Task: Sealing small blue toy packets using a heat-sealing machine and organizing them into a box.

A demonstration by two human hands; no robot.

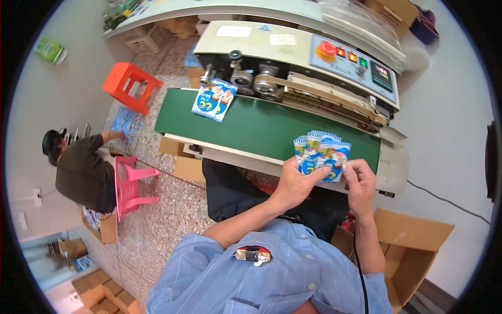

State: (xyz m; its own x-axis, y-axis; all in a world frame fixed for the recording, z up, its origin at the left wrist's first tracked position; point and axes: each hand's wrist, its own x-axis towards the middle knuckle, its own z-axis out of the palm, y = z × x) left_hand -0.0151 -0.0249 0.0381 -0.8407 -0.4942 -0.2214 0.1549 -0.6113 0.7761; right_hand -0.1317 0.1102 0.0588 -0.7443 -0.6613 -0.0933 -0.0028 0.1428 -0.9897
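Green conveyor belt (251, 123), speckled floor (172, 209), cardboard boxes (413, 251)

Blue-and-white printed packets (321, 154), a matching blue-and-white packet (214, 100) on a dark green conveyor belt (261, 128), cream sealing machine (293, 52) with red button (327, 48), orange stool (132, 86), pink stool (130, 186), speckled floor (172, 209), light blue checked shirt (272, 272)

A fan of small blue-and-white pouches (321, 154) stands at the near edge of the green belt (272, 128), pinched between the left hand (295, 183) and the right hand (358, 180). Another blue pouch (214, 99) lies flat at the belt's far end. The control panel (355, 63) carries a dark display (381, 76); two white labels (259, 35) sit atop the machine.
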